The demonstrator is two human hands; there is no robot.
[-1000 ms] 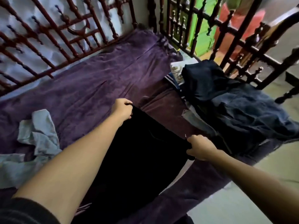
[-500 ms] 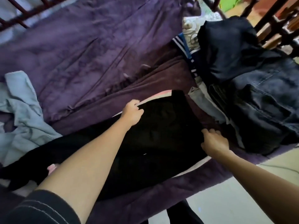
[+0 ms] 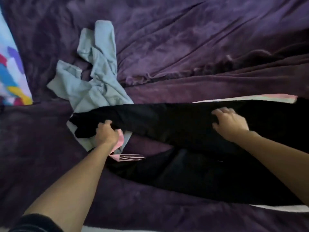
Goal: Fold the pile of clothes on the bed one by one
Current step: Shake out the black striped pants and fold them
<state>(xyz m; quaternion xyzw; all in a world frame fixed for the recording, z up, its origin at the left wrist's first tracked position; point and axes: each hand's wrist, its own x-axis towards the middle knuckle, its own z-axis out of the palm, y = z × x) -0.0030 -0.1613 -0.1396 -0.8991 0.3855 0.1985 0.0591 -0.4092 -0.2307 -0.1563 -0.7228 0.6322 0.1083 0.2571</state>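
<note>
Folding step: left hand [image 3: 107,133] is gripping one leg end of the black trousers [image 3: 175,124], fingers curled.
Mid-leg: right hand [image 3: 229,123] is resting bent-fingered; grip, cannot tell.
Place: trousers are lying along the bed [image 3: 184,39], at its near edge.
Next: probably laying that leg onto the other.

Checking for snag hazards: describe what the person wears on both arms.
Both forearms are bare. A black sleeve ends near the left elbow; no right sleeve is in view. The left grip and right grip show no gloves or watch.
</note>
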